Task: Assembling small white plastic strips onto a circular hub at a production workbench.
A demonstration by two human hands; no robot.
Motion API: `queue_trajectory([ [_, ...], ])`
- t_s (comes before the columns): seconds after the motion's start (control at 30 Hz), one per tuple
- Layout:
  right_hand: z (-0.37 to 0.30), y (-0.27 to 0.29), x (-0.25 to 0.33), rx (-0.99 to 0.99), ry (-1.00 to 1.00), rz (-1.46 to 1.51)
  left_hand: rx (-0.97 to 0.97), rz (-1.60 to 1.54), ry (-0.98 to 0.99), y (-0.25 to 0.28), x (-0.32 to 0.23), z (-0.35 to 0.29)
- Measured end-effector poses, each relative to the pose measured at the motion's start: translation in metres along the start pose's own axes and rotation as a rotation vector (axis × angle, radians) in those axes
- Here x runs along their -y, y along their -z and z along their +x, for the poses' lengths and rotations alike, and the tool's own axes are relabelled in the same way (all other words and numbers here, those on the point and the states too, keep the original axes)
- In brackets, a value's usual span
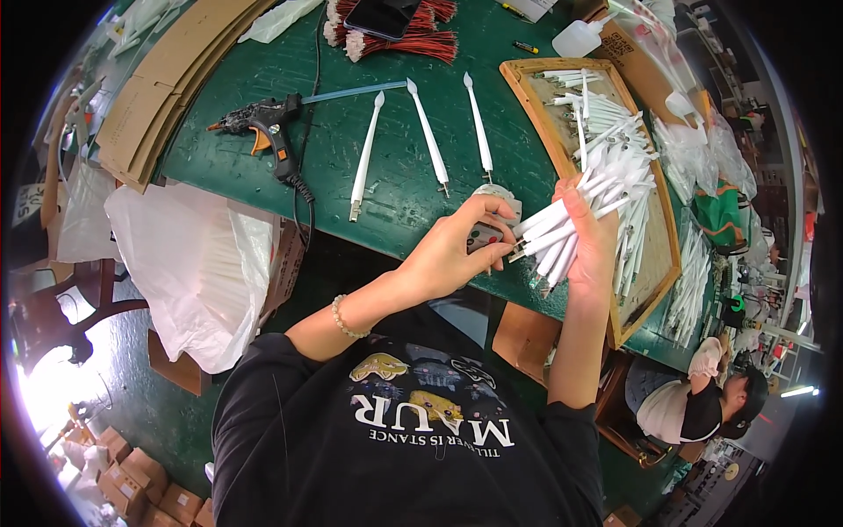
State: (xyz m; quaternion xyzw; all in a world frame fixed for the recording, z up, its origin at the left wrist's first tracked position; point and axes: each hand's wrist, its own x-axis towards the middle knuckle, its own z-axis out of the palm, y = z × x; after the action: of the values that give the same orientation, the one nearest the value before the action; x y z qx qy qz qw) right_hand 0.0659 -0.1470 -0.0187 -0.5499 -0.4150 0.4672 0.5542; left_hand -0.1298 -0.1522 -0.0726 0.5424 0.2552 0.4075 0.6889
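My right hand [590, 241] is closed round a thick bunch of white candle-shaped sticks [549, 237], their metal ends pointing left and down. Close to those metal ends is my left hand [457, 246], thumb and index finger curved and apart. In the gap between them shows a small white and grey device [486, 235] with red and dark spots; whether the fingers touch it I cannot tell. Beyond my hands, three separate sticks lie on the green table: a left stick [365, 158], a middle stick [428, 136] and a right stick [479, 123], flame-shaped tips pointing away.
A wood-framed tray [518, 88] with many more sticks lies right. At left are a hot glue gun [272, 127] with its cord, and cardboard sheets [167, 79]. Red wire bundles [421, 46] lie at the back under a phone [382, 16]. Another person [694, 395] sits at far right.
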Motion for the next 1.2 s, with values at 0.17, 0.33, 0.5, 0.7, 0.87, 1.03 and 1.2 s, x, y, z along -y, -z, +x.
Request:
queue_trajectory([
  [0.17,0.001,-0.002,0.000,0.019,-0.036,0.042,0.022,0.017,-0.017,0.000,0.001,0.001],
  [0.33,0.003,0.003,-0.002,-0.033,-0.031,0.050,0.008,-0.069,0.015,0.001,-0.005,0.003],
  [0.5,0.002,0.002,0.006,-0.072,-0.005,0.111,-0.191,-0.072,-0.010,0.005,-0.003,0.005],
  [0.7,0.001,0.001,0.007,-0.063,0.018,0.152,-0.043,-0.048,0.100,0.009,-0.015,0.011],
  [0.87,-0.003,0.006,0.008,0.081,0.032,0.198,-0.019,-0.352,0.274,0.016,-0.015,0.016],
  [1.03,-0.006,-0.003,0.011,-0.040,0.123,0.096,-0.078,-0.206,0.191,0.015,-0.013,0.015],
  [1.2,-0.001,-0.012,0.002,-0.128,0.201,-0.056,-0.232,-0.082,0.115,0.020,-0.010,0.011],
])
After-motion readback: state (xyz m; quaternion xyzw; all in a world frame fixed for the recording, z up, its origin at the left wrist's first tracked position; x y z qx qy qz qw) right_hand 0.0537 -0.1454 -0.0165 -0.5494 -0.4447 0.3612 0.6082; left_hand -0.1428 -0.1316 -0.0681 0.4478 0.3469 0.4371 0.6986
